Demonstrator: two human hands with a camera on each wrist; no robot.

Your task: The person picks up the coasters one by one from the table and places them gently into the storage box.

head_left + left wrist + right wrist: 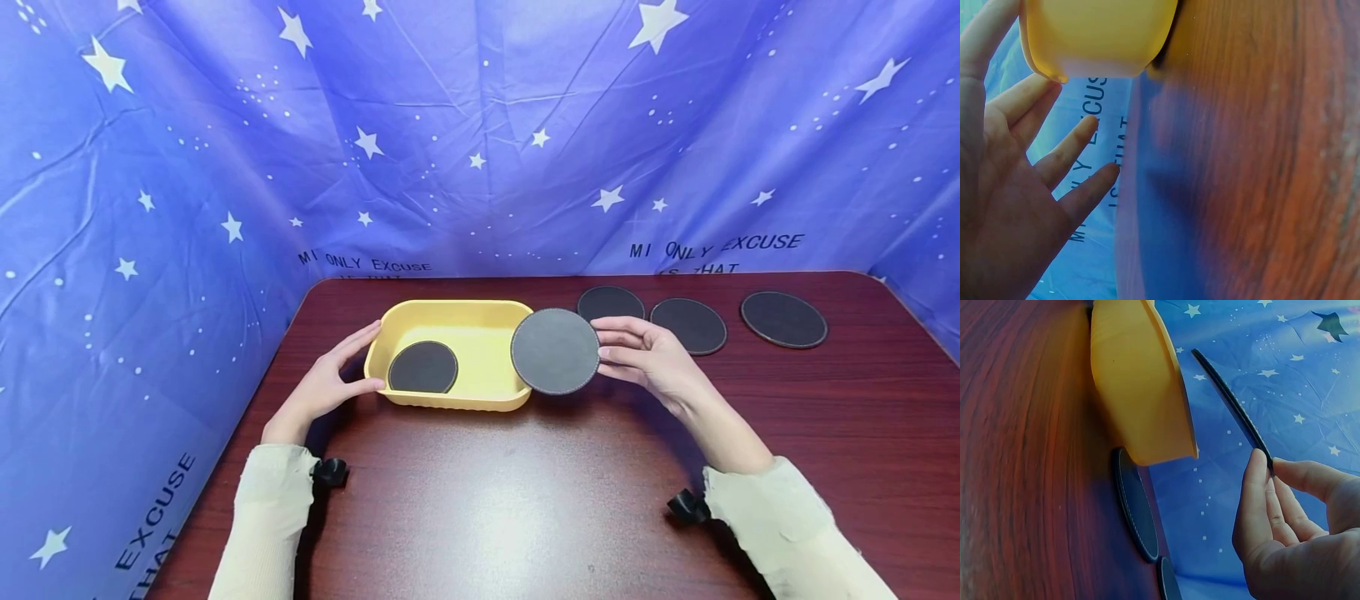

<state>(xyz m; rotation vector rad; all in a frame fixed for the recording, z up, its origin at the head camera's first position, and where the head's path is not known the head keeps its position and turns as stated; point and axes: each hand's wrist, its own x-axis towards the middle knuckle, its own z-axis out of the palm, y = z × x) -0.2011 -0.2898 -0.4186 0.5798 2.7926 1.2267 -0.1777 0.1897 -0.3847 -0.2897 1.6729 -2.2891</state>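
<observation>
Above the table (465, 483), near the yellow tub (450, 402), pinching a black disc (555, 352) edge-only in right grip (651, 360), touching tub with spread left grip (324, 383), so perhaps risking slippage.

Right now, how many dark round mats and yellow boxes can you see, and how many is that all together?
Yellow box: 1
Dark round mats: 5 (3 on the table, 1 in the box, 1 in the right hand)
Total: 6
</observation>
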